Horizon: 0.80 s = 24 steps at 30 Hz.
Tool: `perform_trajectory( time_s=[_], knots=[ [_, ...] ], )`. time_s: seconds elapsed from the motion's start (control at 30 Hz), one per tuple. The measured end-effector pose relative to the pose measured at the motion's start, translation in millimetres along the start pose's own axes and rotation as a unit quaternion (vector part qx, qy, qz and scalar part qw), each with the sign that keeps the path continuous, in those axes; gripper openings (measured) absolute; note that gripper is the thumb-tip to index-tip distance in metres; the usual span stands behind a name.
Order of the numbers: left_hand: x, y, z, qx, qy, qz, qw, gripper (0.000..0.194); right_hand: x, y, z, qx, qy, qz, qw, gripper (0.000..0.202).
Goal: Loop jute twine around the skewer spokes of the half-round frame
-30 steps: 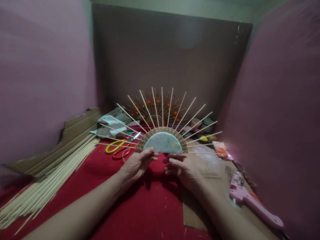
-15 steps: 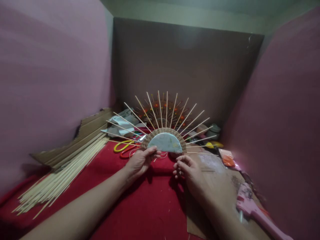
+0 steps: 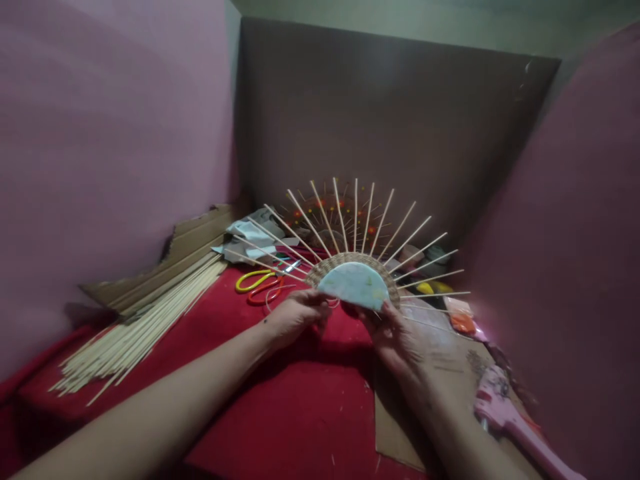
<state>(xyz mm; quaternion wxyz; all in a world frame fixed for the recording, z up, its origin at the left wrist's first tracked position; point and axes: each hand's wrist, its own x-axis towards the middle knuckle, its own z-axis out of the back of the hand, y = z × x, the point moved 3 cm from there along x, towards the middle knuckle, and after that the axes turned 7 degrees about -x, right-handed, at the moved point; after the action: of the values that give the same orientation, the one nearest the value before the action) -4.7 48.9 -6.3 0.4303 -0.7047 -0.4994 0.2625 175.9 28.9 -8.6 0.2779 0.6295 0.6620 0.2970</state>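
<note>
Between my two hands is a half-round woven piece (image 3: 354, 288), with a pale patterned face, a braided tan rim (image 3: 345, 259) and thin wooden sticks (image 3: 356, 217) fanning out from it. My left hand (image 3: 300, 317) pinches its lower left corner. At the lower right corner, my right hand (image 3: 393, 333) grips it with the thumb in front; the fingers behind are partly hidden. The piece is held up above the red cloth, tilted slightly down to the right.
A bundle of loose sticks (image 3: 145, 327) lies at left beside torn cardboard (image 3: 165, 267). Scissors with yellow and orange handles (image 3: 257, 283) lie behind my left hand. A pink glue gun (image 3: 505, 407) rests on flat cardboard (image 3: 400, 427) at right. A similar decorated fan (image 3: 320, 207) stands behind.
My right hand has come up from beside the woven piece and taken hold of its right corner. The piece now tilts slightly to the right. The whole view has shifted a little.
</note>
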Motion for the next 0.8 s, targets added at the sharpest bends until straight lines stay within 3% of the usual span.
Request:
perform_trajectory(
  time_s=[0.1, 0.2, 0.37, 0.43, 0.53, 0.67, 0.8],
  knots=[
    [2, 3, 6.0, 0.048, -0.019, 0.023, 0.998, 0.025, 1, 2, -1, 0.014, 0.009, 0.001, 1.0, 0.023],
    [3, 1, 6.6, 0.056, -0.025, -0.003, 0.998, 0.02, 0, 3, -1, 0.023, 0.001, 0.003, 1.0, 0.023],
    [8, -17, 10.2, 0.066, -0.059, -0.031, 0.996, 0.014, -1, 5, 1, 0.039, -0.036, -0.015, 0.998, 0.022],
    [9, -35, 21.3, 0.098, -0.109, -0.08, 0.986, 0.013, -2, 8, 3, 0.043, -0.045, -0.013, 0.998, 0.021],
    [9, -62, 46.6, 0.211, -0.202, -0.124, 0.948, 0.015, -2, 10, 4, 0.039, -0.05, -0.004, 0.998, 0.019],
    [4, -80, 75.4, 0.284, -0.238, -0.116, 0.922, 0.018, -3, 12, 3, 0.016, -0.053, 0.017, 0.998, 0.021],
    [6, -77, 90.3, 0.383, -0.236, -0.08, 0.89, 0.019, -4, 12, -1, 0.027, -0.04, 0.013, 0.999, 0.027]
  ],
)
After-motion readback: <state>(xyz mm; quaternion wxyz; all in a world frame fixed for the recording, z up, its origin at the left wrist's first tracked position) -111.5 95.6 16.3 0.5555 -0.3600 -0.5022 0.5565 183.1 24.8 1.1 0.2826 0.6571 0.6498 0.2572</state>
